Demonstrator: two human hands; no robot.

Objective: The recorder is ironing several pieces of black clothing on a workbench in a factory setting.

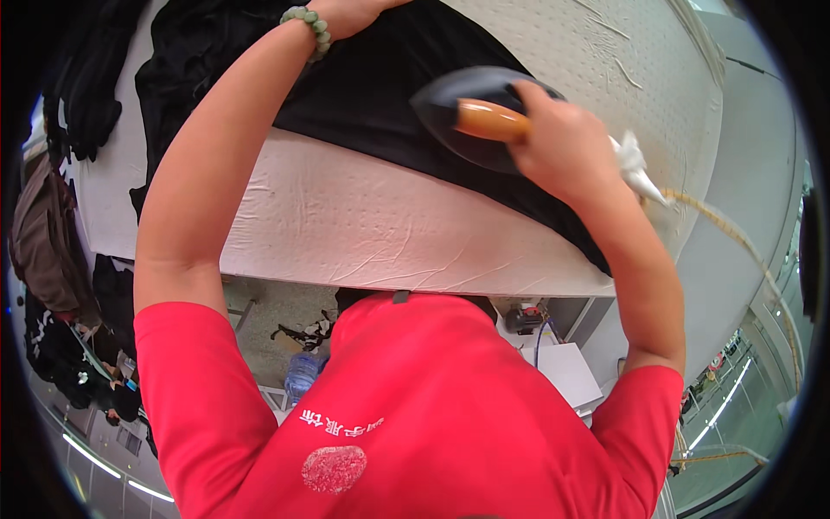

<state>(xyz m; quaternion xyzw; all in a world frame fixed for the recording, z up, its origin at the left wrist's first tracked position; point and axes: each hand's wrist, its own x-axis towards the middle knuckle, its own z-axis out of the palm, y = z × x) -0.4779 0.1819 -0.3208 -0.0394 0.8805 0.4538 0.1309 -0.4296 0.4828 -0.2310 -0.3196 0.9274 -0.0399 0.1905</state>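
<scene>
A steam iron (432, 102) with a dark pointed body and an orange-brown wooden handle (488, 119) rests over a black garment (354, 95). My right hand (564, 147) is closed round that handle, and the iron's tip faces left. White cloth (635, 164) is bunched behind the iron, by its hose. At the top edge, my left hand (347, 14) is over the black fabric, with a green bead bracelet (313, 26) on its wrist. Its fingers are mostly cut off by the frame, so their grip is hidden. The iron looks slightly blurred.
The garment lies on a padded, cream-covered ironing table (346, 199) with a wrinkled cover. A yellowish hose (735, 229) curves away at the right. More black clothing (91, 78) lies at the left, near a brown garment (47, 233). A blue water bottle (303, 374) stands below the table.
</scene>
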